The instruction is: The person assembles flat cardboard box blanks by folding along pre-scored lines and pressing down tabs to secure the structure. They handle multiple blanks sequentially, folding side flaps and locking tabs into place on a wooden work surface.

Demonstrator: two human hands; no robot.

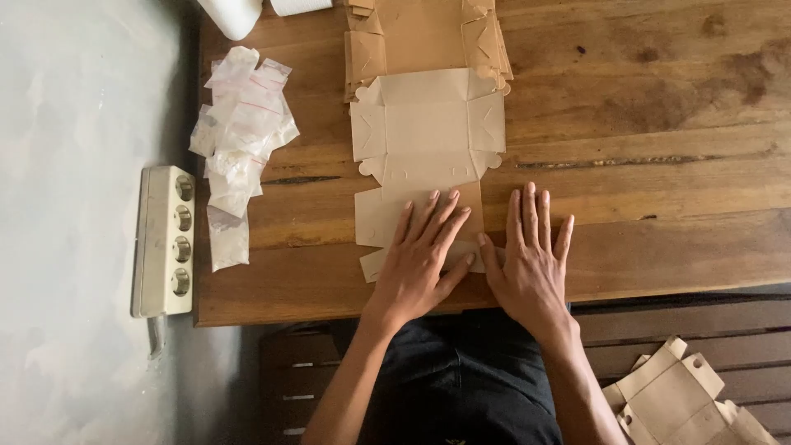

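Left hand flat, fingers spread, pressing the unfolded carton blank; right hand flat on tabletop near front edge, right side open.

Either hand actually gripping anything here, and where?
No grip. The left hand lies flat, palm down, on the near part of the flat cardboard box blank; the right hand lies flat beside it at its right edge.
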